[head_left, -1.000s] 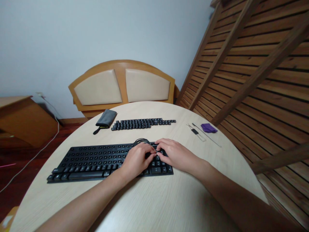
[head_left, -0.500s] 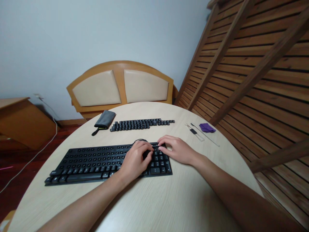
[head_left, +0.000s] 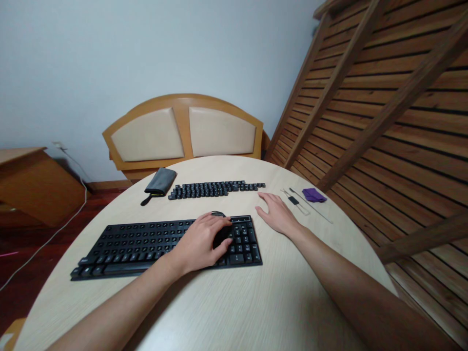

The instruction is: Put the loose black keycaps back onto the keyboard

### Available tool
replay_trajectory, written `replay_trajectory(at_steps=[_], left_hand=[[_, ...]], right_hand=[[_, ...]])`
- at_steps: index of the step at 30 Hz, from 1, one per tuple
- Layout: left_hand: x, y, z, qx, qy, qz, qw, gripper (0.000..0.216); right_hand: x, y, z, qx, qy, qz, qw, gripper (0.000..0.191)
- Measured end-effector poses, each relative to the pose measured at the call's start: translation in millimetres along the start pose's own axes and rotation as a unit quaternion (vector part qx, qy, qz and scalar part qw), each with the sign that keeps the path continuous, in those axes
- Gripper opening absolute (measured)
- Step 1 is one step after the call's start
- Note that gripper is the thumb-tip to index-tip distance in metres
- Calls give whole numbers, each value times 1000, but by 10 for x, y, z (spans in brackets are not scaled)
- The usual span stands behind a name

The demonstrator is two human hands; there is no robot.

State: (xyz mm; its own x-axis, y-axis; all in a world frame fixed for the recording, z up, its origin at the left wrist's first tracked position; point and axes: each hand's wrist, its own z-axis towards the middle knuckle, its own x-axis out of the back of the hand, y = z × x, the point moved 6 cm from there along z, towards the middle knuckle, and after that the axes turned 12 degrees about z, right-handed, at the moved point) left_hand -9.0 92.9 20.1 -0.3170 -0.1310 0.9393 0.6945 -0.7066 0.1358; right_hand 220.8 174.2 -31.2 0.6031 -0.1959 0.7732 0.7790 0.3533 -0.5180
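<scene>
Right hand [head_left: 276, 213] has left the rectangular black plastic keyboard [head_left: 146, 245], lower left of frame; fingers loosely spread, empty. Left hand [head_left: 199, 241] rests there, thumb and forefinger apart. Bottom row [head_left: 127, 268] and number pad [head_left: 242, 246] capped; upper rows [head_left: 139, 234] bare; small black plastic keycaps [head_left: 203, 189] lie mid-frame, unfitted.

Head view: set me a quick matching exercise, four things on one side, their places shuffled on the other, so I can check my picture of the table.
Things
1. left hand
2. purple cloth
3. gray pouch
4. right hand

Places
A. to the left of the loose keycaps
B. off the keyboard, near the right end of the loose keycaps
C. over the keyboard
D. to the right of the thin rod

Pairs: 1-C, 2-D, 3-A, 4-B
</scene>
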Motion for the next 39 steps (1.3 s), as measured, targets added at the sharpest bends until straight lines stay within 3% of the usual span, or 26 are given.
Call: replay_trajectory(at_steps=[7, 13, 26, 35, 39], left_hand=[[-65, 167, 11, -53, -26, -31, 998, 39], [-113, 275, 53, -30, -23, -29, 999, 34], [-143, 175, 53, -13, 19, -40, 999, 27], [-171, 106, 53, 18, 20, -17, 999, 25], [-167, 112, 40, 21, 29, -16, 999, 25]], right_hand=[[-50, 37, 92, -20, 22, -27, 999, 53], [-86, 90, 259, -53, 33, -59, 996, 61], [5, 98, 216, -11, 66, 9, 998, 24], [110, 24, -37, 0, 56, 86, 995, 15], [226, -196, -160, 9, 42, 129, 991, 18]])
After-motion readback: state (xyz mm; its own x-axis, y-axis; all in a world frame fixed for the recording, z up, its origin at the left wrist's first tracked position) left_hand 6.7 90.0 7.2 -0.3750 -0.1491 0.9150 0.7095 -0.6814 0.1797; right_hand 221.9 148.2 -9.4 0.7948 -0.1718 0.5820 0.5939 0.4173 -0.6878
